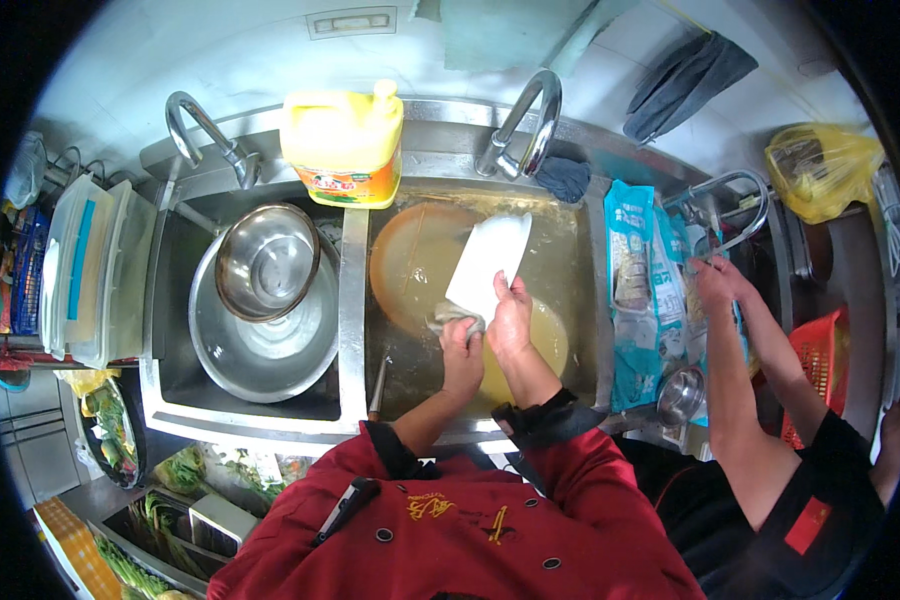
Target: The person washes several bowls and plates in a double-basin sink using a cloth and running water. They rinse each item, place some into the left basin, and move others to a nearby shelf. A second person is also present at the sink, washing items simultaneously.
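Observation:
My right hand (513,319) grips a white dish (493,251) by its near edge and tilts it above the middle sink basin. Bunched in my left hand (461,361) is a grey cloth (447,318), pressed against the dish's lower left side. Cloudy water fills the basin (355,300) beneath both hands. A large round brown-rimmed vessel (390,262) lies in that water, partly covered by the dish. Closer to me shows a round yellowish shape (544,345), blurred by the water. Against the basin's left wall leans a utensil handle (379,384).
In the left basin, a steel bowl (268,262) rests inside a larger metal basin (266,367). A yellow detergent jug (341,150) stands behind the divider, near a faucet (544,112). On the right, another person's hands (716,281) work beside blue-and-white packages (634,300).

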### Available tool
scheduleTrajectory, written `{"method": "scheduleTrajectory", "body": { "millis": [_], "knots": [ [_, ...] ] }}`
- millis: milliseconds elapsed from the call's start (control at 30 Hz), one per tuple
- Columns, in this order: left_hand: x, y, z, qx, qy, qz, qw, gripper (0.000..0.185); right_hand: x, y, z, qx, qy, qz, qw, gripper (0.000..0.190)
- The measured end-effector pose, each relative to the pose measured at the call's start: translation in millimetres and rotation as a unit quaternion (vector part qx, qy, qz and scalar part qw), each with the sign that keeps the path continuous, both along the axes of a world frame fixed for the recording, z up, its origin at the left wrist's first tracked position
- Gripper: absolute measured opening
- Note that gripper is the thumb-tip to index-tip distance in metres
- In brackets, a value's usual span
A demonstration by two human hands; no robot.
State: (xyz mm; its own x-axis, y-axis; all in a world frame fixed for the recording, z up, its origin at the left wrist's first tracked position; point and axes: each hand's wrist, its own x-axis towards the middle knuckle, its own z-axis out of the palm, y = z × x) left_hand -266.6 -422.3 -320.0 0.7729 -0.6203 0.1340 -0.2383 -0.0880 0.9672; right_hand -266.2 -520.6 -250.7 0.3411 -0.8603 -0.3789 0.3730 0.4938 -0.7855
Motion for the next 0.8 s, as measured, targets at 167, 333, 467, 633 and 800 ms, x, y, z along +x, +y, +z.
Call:
{"method": "scheduleTrajectory", "body": {
  "millis": [167, 333, 467, 633, 800],
  "knots": [
    [32.9, -23.6, 39.3, 0.010, -0.155, -0.064, 0.986, 0.029, -7.6, 8.1, 10.9, 0.055, 0.001, 0.066, 0.996, 0.059],
    [88.8, -59.8, 59.9, 0.053, -0.250, -0.119, 0.960, 0.023, -2.9, 25.7, -20.0, -0.030, 0.099, -0.025, 0.994, 0.046],
    [83.3, -40.5, 29.0, 0.069, -0.128, -0.120, 0.982, 0.022, 5.1, 27.8, -20.7, -0.027, 0.188, -0.026, 0.982, 0.021],
    [39.9, 10.6, -17.1, -0.013, 0.017, -0.100, 0.995, 0.027, -15.3, 8.7, -28.8, 0.000, 0.214, -0.056, 0.975, 0.023],
    [26.8, 22.3, -51.6, -0.083, 0.357, -0.010, 0.930, 0.028, -26.7, 4.7, -5.1, 0.009, 0.138, -0.049, 0.989, 0.030]
  ]
}}
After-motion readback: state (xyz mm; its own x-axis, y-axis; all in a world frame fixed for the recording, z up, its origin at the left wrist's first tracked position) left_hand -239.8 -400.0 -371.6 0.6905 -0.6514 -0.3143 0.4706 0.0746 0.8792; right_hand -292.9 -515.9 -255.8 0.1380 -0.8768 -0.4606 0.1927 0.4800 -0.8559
